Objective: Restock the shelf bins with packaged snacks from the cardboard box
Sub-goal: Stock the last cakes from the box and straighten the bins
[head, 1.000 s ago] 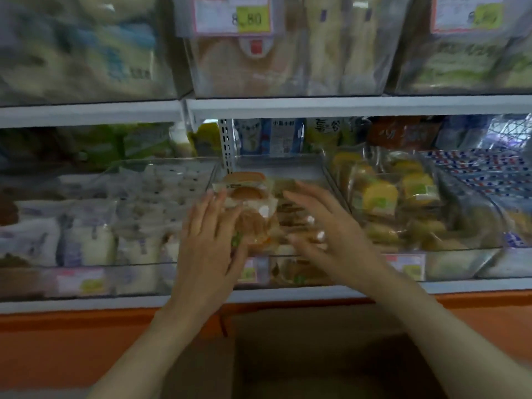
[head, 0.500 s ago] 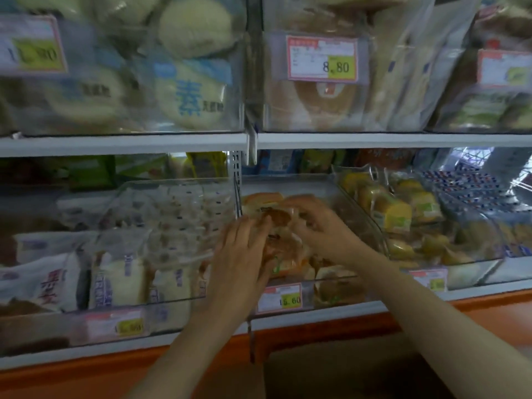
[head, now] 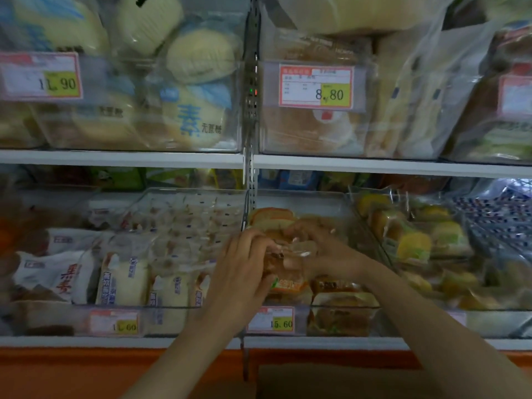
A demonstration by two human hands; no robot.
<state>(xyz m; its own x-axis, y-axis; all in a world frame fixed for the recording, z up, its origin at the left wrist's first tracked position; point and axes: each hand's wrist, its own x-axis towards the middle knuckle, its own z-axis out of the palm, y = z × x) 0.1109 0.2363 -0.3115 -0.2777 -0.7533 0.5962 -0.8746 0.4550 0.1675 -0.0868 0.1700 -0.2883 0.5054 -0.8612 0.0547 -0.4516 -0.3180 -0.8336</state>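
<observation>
Far left on the upper shelf, a clear bin [head: 138,139] is packed with pale round buns, with a price tag reading 11.90 [head: 40,76] on its front. Below it on the lower shelf, white-wrapped bread packs [head: 123,277] stand in a row inside the left bin [head: 164,321], tagged 11.60 [head: 113,322].

Now to the centre, where the action is. The left hand [head: 244,272] reaches up over the front of the middle bin [head: 299,198], fingers curled round the left side of a wrapped bun [head: 288,263]. That clear-wrapped brown bun sits in the middle bin on top of the packs already stacked there, just behind the tag marked 15.60 [head: 270,319]. The right hand [head: 322,251] meets it from the other side, fingers bent over the top and right edge of the wrapper. So both hands clamp the same pack, fingertips nearly touching above it.

Overhead, an 8.80 tag [head: 315,86] hangs on a bin of large brown loaves. Further right, yellow cakes [head: 414,243] fill the neighbouring bin. At the bottom, between the two forearms, the cardboard box [head: 316,381] sits in front of the orange shelf base [head: 86,370]; its contents are too dark to make out.
</observation>
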